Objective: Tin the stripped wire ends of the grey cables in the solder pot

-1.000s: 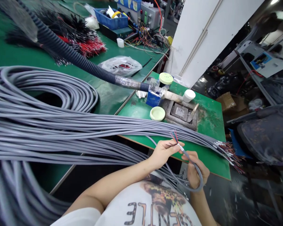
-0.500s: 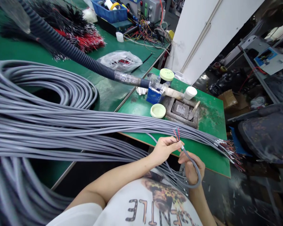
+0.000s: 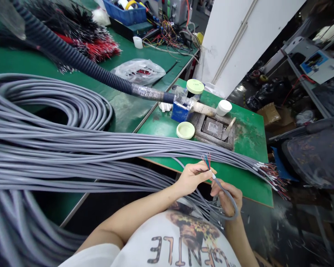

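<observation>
Cable, grey-sheathed, one length: held in both your hands, its stripped end pointing up and fanning thin coloured cores. Your left hand pinched it just below the pale tip of the sheath; your right hand closed on it lower down, the cable looping round beneath. Both hands were clamped on this one cable, close together but apart.

Bundle of grey cables, many strands, lay across the green workbench, its cut ends fanned out to the right of your hands. Square metal pot, set in a stained grey block, stood beyond them, with a pale green lid just beside it and a ribbed black hose reaching in from the far left.

Step in hand, as judged: checking or dressing the bared end of a single cable. Next move called for, as judged: a steady hold on the sheath, with the cores kept separate and clear of the bundle.
</observation>
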The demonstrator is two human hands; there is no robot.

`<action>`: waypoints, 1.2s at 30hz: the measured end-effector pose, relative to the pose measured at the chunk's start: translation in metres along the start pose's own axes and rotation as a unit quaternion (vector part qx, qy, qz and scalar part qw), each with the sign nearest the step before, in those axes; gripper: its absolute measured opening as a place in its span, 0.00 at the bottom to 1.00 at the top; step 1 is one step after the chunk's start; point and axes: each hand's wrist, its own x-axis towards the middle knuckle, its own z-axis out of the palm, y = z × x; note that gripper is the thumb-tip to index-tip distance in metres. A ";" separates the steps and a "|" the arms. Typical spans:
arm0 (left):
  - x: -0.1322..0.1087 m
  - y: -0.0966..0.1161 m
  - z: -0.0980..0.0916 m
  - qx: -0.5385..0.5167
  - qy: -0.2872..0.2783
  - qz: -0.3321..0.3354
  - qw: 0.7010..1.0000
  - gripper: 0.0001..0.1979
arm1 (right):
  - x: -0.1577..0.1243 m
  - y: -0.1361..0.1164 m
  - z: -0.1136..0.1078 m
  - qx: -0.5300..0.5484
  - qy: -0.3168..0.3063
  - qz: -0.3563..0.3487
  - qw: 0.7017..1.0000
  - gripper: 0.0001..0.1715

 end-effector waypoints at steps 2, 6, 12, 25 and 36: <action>-0.001 -0.001 -0.002 0.004 -0.001 -0.002 1.000 0.13 | 0.000 -0.001 0.001 0.008 -0.003 -0.015 1.000 0.15; -0.001 -0.003 -0.005 0.015 -0.002 0.014 1.000 0.12 | 0.001 -0.002 0.003 0.013 -0.023 -0.040 0.999 0.21; 0.000 -0.007 -0.008 0.019 0.000 0.002 1.000 0.14 | 0.000 -0.001 0.001 0.019 -0.020 -0.014 1.000 0.19; 0.001 -0.005 0.013 0.223 -0.088 0.058 0.969 0.13 | 0.001 -0.024 -0.026 -0.090 -0.115 0.196 0.969 0.12; 0.000 -0.011 0.028 0.302 -0.133 0.080 0.941 0.15 | -0.016 -0.007 -0.038 -0.017 -0.153 0.188 0.970 0.19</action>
